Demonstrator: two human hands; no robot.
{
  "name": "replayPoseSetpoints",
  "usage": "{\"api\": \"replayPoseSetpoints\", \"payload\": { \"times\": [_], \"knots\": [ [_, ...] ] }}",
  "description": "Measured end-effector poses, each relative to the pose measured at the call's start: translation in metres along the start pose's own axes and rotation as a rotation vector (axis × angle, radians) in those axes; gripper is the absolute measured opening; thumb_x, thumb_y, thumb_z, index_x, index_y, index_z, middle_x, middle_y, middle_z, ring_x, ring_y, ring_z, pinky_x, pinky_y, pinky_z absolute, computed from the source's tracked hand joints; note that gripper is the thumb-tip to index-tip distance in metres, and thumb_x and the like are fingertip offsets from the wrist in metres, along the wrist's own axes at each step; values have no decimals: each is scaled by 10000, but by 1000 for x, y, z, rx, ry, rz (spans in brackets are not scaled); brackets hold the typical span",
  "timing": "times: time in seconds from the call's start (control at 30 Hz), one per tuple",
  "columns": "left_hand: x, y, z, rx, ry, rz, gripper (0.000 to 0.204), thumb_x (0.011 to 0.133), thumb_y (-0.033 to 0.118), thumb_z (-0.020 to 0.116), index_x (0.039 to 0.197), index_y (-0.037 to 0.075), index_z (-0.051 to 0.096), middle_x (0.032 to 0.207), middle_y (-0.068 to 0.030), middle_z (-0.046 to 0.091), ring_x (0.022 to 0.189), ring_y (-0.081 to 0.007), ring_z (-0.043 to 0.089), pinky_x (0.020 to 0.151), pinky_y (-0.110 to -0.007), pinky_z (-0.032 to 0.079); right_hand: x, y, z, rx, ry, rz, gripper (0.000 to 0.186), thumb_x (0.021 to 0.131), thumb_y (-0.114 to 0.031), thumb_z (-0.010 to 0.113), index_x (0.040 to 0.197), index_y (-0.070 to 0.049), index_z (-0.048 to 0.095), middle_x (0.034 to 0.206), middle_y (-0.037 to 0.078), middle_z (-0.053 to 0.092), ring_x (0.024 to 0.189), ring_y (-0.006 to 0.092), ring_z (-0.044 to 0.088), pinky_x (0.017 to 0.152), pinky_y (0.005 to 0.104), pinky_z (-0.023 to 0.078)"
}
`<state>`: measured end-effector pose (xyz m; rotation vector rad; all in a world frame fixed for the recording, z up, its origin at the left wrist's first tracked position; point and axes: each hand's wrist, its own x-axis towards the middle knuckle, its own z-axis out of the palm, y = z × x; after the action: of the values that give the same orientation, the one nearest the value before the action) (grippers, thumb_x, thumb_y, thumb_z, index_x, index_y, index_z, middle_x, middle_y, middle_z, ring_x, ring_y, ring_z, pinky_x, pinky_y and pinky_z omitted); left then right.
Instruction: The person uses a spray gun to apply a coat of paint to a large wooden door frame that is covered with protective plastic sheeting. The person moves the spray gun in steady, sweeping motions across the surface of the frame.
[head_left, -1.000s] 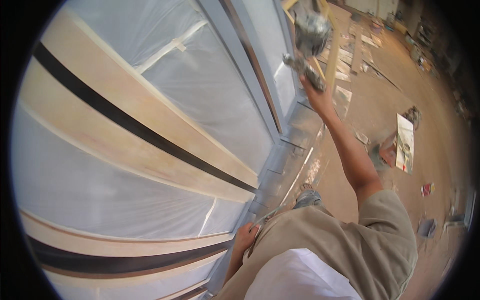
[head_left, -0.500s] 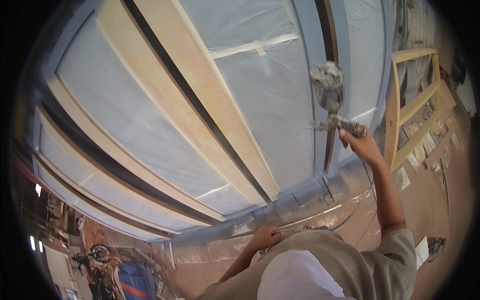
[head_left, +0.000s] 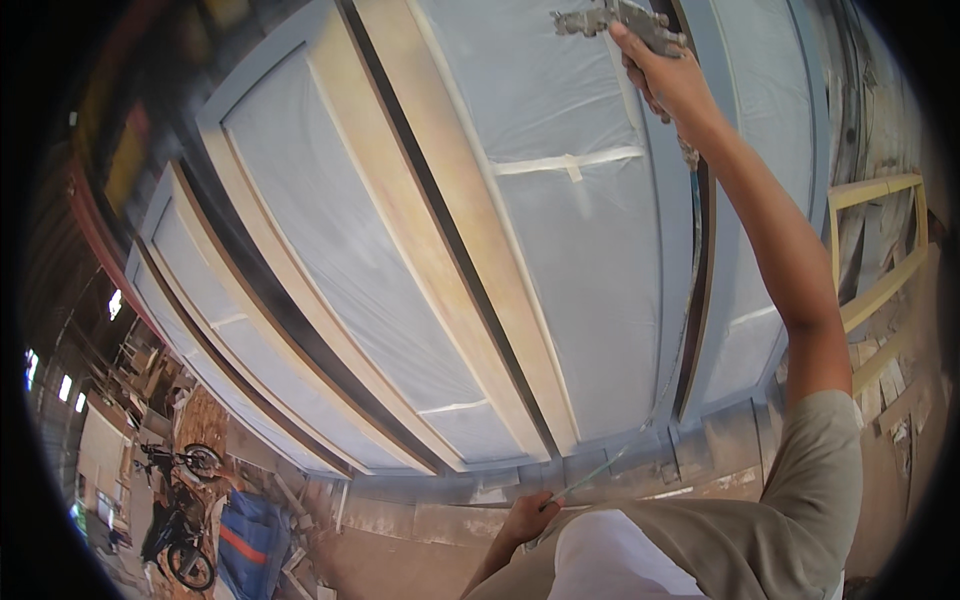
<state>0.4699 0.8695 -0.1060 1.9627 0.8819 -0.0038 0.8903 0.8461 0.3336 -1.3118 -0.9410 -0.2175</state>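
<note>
Near the top edge, my right hand [head_left: 672,85] is wrapped round a paint-spattered spray gun [head_left: 648,32], whose nozzle points left. Its cup is out of view above. My left hand [head_left: 530,518], low and close to my body, is closed round a thin greenish hose [head_left: 590,474]. More hose hangs from the gun's handle along a dark gap between frames. Before me stand several wooden door or window frames, their panels covered with pale plastic film [head_left: 570,240] and strips of tape. The right-hand frame [head_left: 672,225] is grey-blue; bare tan wood [head_left: 440,190] shows on those further left.
An unpainted yellowish frame [head_left: 875,190] leans at the right. Scraps of board lie on the floor at the right [head_left: 900,440]. At the lower left are a motorcycle [head_left: 180,520] and a blue cover with an orange stripe [head_left: 250,535].
My right hand has gone up and away with the spray gun, and its cup has left the view. The view has shifted left. My left hand still holds the hose, now stretched further out.
</note>
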Motion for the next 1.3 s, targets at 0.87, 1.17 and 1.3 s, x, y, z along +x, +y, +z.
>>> {"api": "replayPoseSetpoints", "payload": {
  "times": [0.87,1.17,1.3],
  "knots": [
    [-47,-19,14,0,22,6,275,932,262,678,824,11,646,599,-141,554,556,-163,462,551,-367,433,-108,135,52,-41,-159,378,514,844,-615,725,737,-137,572,592,-71,458,486,21,363,427,218,267],
    [-72,-27,15,19,-70,-164,208,881,217,696,831,15,687,624,-164,610,552,-209,579,557,-370,466,-253,279,59,-254,-304,718,684,796,-663,739,800,19,692,640,46,600,608,175,570,613,342,479],
    [-83,-29,21,1,-100,-283,246,871,235,698,813,-2,664,640,-201,606,558,-277,604,566,-395,470,-318,342,64,-269,-367,878,708,793,-663,741,866,41,725,651,78,623,653,198,599,652,361,495]
  ]
}}
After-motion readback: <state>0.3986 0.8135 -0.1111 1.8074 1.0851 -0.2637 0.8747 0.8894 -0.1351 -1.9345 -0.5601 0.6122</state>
